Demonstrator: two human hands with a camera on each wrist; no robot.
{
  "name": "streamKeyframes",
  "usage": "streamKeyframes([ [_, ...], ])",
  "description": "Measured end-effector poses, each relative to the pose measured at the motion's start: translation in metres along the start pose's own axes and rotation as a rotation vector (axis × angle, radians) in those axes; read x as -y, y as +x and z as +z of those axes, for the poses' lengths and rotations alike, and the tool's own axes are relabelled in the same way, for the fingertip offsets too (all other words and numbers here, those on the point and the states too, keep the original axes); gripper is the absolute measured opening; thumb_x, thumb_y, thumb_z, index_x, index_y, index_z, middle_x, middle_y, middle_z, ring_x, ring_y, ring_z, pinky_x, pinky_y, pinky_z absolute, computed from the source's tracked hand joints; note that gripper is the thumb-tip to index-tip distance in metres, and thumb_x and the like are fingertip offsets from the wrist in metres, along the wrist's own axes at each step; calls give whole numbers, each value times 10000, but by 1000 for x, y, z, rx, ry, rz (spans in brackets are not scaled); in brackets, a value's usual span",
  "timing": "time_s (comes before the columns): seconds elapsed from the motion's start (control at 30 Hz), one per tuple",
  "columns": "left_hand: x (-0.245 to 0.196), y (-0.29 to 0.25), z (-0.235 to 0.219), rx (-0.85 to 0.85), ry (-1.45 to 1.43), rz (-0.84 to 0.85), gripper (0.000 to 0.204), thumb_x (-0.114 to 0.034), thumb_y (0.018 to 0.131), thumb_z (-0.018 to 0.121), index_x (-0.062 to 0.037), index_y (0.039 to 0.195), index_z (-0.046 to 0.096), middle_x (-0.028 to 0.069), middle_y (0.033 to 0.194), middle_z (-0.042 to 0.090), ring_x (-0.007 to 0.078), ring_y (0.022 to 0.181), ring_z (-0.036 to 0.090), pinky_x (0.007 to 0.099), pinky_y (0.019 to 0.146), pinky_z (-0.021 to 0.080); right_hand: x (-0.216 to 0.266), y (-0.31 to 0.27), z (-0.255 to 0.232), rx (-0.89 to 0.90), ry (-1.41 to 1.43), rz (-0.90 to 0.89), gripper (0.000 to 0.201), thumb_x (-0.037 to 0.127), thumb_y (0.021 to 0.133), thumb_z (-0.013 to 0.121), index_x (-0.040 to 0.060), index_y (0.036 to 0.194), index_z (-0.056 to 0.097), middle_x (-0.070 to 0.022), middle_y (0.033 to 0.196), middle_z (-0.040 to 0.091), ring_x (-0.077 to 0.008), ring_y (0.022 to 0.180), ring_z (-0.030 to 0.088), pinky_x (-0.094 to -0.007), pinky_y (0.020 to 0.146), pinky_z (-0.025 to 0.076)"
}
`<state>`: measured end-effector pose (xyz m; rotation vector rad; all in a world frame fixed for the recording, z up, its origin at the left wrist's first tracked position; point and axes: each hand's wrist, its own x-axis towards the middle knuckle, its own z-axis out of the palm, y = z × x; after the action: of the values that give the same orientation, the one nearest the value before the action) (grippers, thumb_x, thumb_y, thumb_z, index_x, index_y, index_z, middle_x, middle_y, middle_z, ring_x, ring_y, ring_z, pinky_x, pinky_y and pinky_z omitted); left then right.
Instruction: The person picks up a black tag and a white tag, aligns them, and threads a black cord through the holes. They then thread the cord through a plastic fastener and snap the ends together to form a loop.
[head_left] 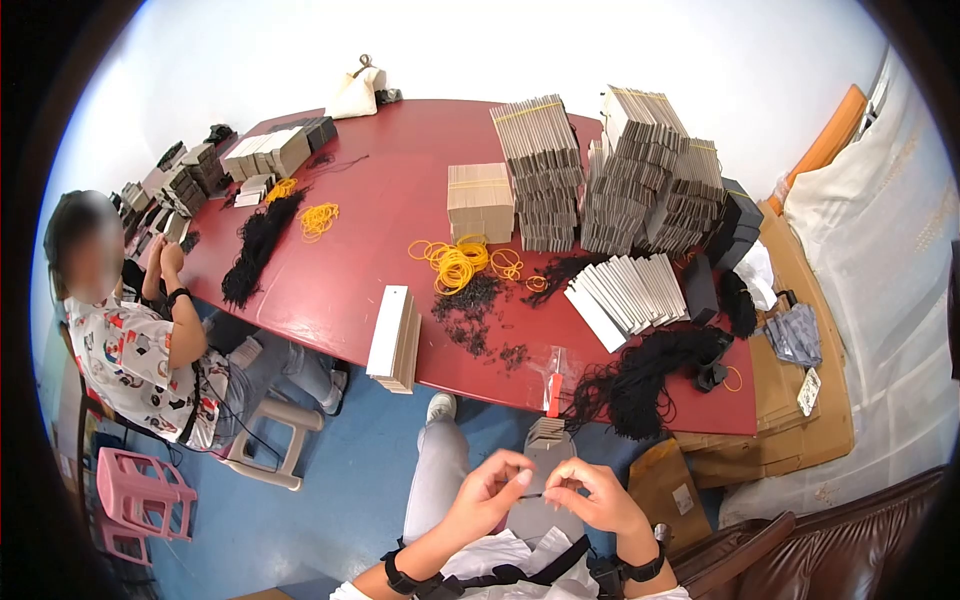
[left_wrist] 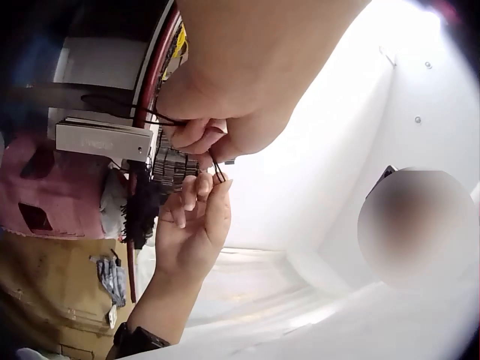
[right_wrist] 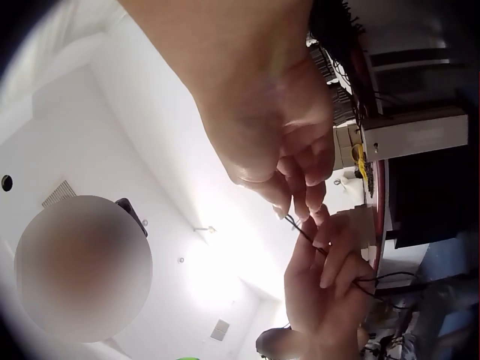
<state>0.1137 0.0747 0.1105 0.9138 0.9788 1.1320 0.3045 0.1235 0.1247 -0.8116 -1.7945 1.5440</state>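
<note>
A thin black cord [left_wrist: 218, 166] runs between my two hands, doubled where it spans the small gap. My left hand [head_left: 490, 492] pinches it between thumb and fingers, and a loop of the cord [right_wrist: 390, 277] trails out past that hand in the right wrist view. Facing it, my right hand [head_left: 598, 497] pinches the other end with thumb and fingertips. Both hands are raised over my lap, in front of the table edge. Below them, a small stack of cards [head_left: 547, 430] stands on a grey surface [head_left: 545, 515].
On the red table [head_left: 380, 190] are a white card stack [head_left: 390, 335], yellow rubber bands [head_left: 460, 268], fanned white cards [head_left: 630, 295], black cord bundles [head_left: 640, 385], a red-handled tool [head_left: 554, 393] and tall bundled stacks [head_left: 540, 170]. Another person [head_left: 140, 340] sits at left. Cardboard [head_left: 800, 420] lies right.
</note>
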Motion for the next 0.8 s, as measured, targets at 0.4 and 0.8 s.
streamKeyframes([
  [0.4,3,0,-19,22,-464,-303,267,-224,963,576,28,982,662,-68,644,452,-1,487,288,174,443,184,-13,3,7,-137,-224,0,136,117,893,650,24,948,568,-41,764,612,-89,622,531,-249,550,424],
  [0.8,25,0,-10,31,-124,-48,141,-40,875,672,22,1001,660,1,884,636,50,805,569,189,699,453,-16,0,5,-51,32,122,108,106,925,613,18,957,561,-17,821,600,-77,705,541,-237,601,428],
])
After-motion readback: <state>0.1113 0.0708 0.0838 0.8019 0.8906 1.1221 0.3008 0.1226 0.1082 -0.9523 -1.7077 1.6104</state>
